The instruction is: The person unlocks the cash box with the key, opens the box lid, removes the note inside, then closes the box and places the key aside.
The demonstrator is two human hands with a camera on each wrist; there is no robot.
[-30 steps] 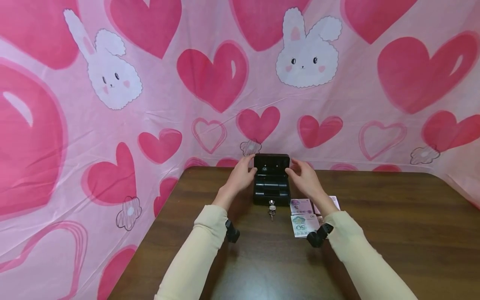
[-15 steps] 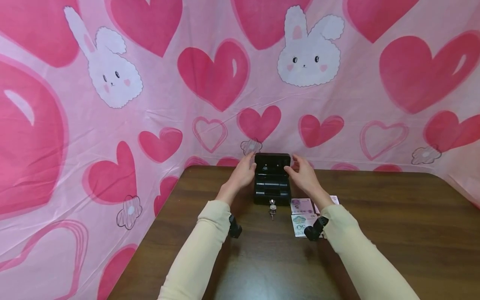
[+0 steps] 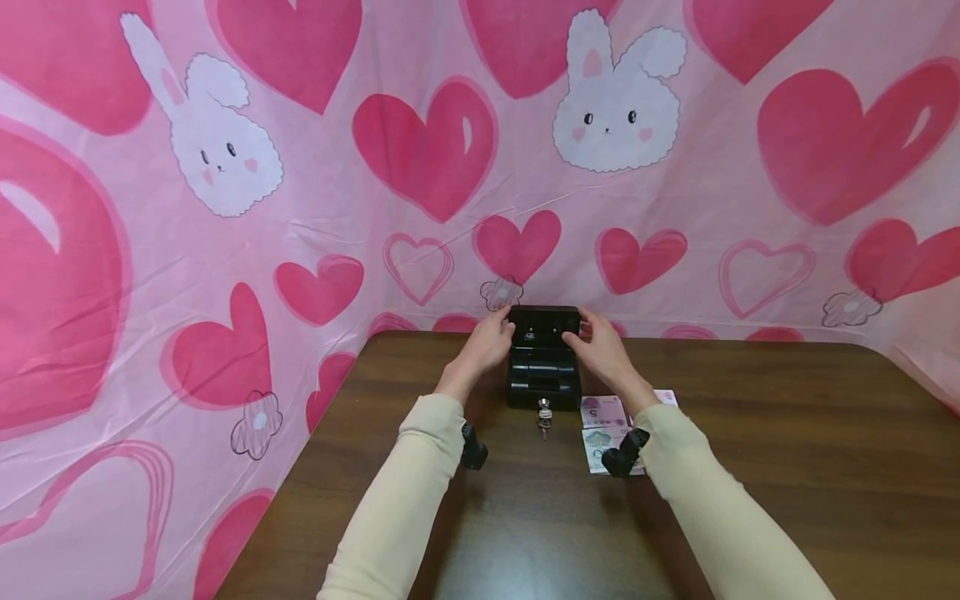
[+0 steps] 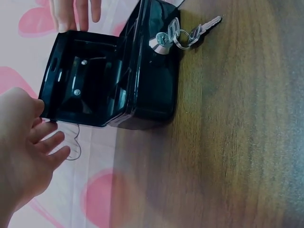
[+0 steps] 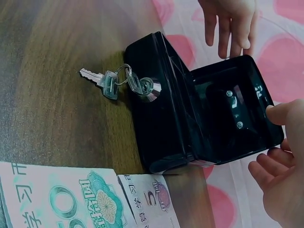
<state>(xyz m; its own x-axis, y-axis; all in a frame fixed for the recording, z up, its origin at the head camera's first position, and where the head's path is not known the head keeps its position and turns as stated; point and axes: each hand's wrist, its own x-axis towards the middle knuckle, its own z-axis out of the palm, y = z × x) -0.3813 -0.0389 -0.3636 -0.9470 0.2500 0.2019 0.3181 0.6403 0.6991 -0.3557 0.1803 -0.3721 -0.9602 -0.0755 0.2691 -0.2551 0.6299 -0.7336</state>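
Note:
A small black cash box point(image 3: 543, 392) stands on the table with its lid point(image 3: 531, 318) raised and its inside facing me. A lock on its front holds a key, and a second key point(image 5: 97, 78) hangs from the ring. My left hand point(image 3: 483, 343) holds the lid's left edge; in the left wrist view the thumb is at the corner and the fingers lie behind. On the other side, my right hand point(image 3: 606, 354) pinches the lid's right corner, its thumb point(image 5: 275, 114) on the inner face and fingers behind.
Paper banknotes point(image 3: 602, 410) lie flat right of the box, partly under my right wrist; 50 and 5 show on them. The brown wooden table point(image 3: 787, 467) ends at a pink heart-patterned cloth point(image 3: 525, 183) behind the box.
My right hand has shifted slightly left, its thumb now further over the lid. My left hand stays at the lid's edge, and the box and banknotes have not moved.

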